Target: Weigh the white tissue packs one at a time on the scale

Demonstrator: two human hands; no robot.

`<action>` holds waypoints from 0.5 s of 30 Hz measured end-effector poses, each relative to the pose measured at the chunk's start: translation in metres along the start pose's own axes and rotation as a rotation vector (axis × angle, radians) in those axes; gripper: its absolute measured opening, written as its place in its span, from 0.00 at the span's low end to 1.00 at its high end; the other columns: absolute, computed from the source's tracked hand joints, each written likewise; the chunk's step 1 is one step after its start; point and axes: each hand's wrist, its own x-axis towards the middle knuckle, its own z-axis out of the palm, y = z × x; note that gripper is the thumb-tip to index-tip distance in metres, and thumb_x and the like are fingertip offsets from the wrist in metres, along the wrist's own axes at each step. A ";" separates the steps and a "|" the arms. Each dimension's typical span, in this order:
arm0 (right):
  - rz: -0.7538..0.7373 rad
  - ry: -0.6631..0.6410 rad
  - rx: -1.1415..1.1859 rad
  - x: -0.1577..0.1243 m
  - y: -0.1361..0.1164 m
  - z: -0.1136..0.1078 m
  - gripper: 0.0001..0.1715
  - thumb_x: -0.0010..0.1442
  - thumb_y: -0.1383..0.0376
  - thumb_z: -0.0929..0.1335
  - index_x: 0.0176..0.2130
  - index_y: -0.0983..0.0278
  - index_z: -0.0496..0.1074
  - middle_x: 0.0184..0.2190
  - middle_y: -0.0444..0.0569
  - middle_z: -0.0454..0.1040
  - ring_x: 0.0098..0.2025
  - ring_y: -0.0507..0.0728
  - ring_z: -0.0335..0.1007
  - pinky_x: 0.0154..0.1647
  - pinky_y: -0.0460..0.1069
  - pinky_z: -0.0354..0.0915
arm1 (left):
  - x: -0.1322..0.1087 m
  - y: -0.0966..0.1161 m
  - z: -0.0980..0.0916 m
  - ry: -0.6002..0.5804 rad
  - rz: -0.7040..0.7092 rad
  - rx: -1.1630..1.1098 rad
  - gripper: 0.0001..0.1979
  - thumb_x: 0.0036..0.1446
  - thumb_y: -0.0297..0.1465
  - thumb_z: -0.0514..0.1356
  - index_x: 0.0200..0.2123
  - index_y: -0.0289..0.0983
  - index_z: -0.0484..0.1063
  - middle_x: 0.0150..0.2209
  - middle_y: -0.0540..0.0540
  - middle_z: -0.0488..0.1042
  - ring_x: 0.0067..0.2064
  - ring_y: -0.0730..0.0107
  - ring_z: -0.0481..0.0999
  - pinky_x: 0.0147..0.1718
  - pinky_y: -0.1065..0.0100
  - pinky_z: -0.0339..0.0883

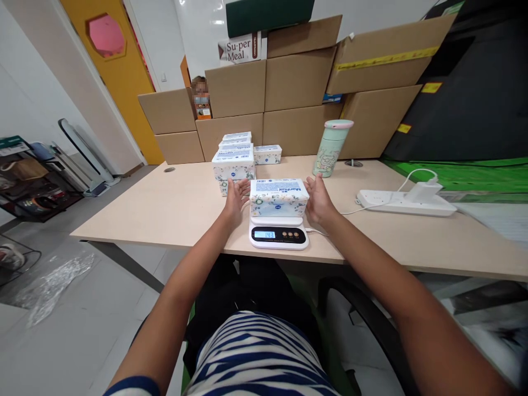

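Note:
A white tissue pack [279,199] with a floral print and blue lettering rests on a white digital scale [257,242]. The lit display seems to read 143. My left hand [236,199] is at the pack's left side, fingers stretched and apart. On the other side is my right hand [318,202], its fingers also extended; whether it touches the pack's edge I cannot tell. Neither hand grips anything. Behind my left hand stand several similar tissue packs [233,159], stacked, with a single pack [268,154] beside them.
A mint-green tumbler [331,148] stands at the back of the table [165,212]. To the right lies a white power strip [396,202] with a plug and cables. Cardboard boxes [235,91] line the back edge. A chair armrest [371,313] is below right.

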 end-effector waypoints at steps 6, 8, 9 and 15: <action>-0.007 -0.056 0.094 -0.029 -0.013 0.034 0.48 0.70 0.30 0.53 0.79 0.41 0.49 0.80 0.41 0.58 0.79 0.67 0.57 0.73 0.72 0.66 | -0.030 -0.010 0.024 -0.103 0.184 0.005 0.39 0.71 0.61 0.50 0.79 0.58 0.50 0.79 0.49 0.59 0.80 0.49 0.58 0.75 0.50 0.57; 0.000 -0.069 0.113 -0.032 -0.015 0.037 0.48 0.70 0.30 0.52 0.80 0.41 0.47 0.80 0.41 0.58 0.79 0.67 0.58 0.73 0.72 0.66 | -0.030 -0.012 0.026 -0.121 0.162 0.007 0.39 0.72 0.61 0.49 0.79 0.56 0.48 0.79 0.46 0.59 0.79 0.47 0.58 0.75 0.49 0.58; 0.012 -0.068 0.120 -0.032 -0.015 0.037 0.48 0.70 0.30 0.52 0.80 0.41 0.46 0.80 0.42 0.58 0.79 0.68 0.59 0.73 0.72 0.66 | -0.029 -0.011 0.025 -0.130 0.142 0.002 0.39 0.72 0.60 0.49 0.80 0.54 0.49 0.78 0.44 0.61 0.79 0.45 0.59 0.74 0.49 0.59; 0.080 -0.063 0.133 -0.031 -0.017 0.036 0.50 0.70 0.30 0.52 0.81 0.44 0.43 0.76 0.47 0.66 0.75 0.70 0.66 0.69 0.76 0.69 | -0.020 -0.008 0.020 -0.094 0.074 0.022 0.42 0.74 0.56 0.50 0.80 0.39 0.48 0.74 0.33 0.68 0.79 0.38 0.59 0.74 0.47 0.57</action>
